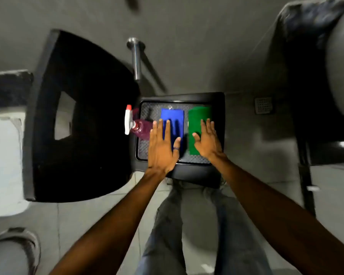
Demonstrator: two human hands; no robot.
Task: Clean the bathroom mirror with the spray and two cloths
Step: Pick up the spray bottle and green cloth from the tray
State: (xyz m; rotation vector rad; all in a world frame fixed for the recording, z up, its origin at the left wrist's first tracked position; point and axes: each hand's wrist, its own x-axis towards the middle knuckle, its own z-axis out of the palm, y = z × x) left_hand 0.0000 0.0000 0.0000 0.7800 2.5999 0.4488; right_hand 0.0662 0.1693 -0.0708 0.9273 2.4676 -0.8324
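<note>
A black tray (218, 116) sits on a black stool seat in front of me. In it lie a folded blue cloth (172, 118) and a folded green cloth (199, 116), side by side. A spray bottle (136, 128) with pink liquid and a white trigger head lies on its side at the tray's left edge. My left hand (163, 147) hovers flat over the near part of the blue cloth, fingers spread. My right hand (208, 141) hovers flat over the green cloth, fingers apart. Neither hand grips anything. No mirror is in view.
A black chair back (83, 116) with a cut-out stands to the left, touching the tray. A chrome pipe (136, 58) rises behind. A floor drain (263, 105) lies to the right. Another person's shoe (22, 245) is at the bottom left, and a white fixture (4, 165) at the left.
</note>
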